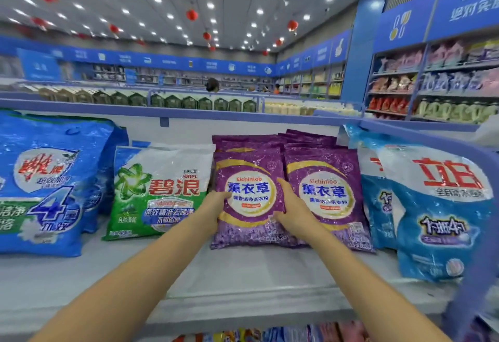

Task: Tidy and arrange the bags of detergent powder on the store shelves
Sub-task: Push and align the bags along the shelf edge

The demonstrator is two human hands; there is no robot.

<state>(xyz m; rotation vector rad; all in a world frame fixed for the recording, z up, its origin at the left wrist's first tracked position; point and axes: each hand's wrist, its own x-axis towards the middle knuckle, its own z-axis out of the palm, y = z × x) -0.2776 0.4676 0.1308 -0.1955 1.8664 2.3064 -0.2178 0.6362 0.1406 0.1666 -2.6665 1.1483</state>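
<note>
- A person's two bare forearms reach forward over a white store shelf [243, 274] towards a row of detergent powder bags.
- The left purple bag [249, 222] stands leaning back in the middle of the shelf, and both hands hold it.
- The left hand [213, 212] grips the bag's left edge. Its thumb lies across the front, and its fingers are hidden behind the bag.
- The right hand [293, 213] grips the bag's right edge, in the seam where it meets the right purple bag [328, 195]. Its thumb points up along the front.
- The two purple bags stand side by side and touching, labels facing out, with more purple bags [310, 139] stacked behind them.
- Just left of them, a green and white bag [159, 190] leans against the back of the shelf.
- Further left stands a large blue bag [46, 185].
- At the right end, a blue and white bag [442, 206] with red lettering stands in front of a similar bag [375, 201].
- Beyond the shelf, blurred aisles and wall shelves [432, 85] hold other goods.
</note>
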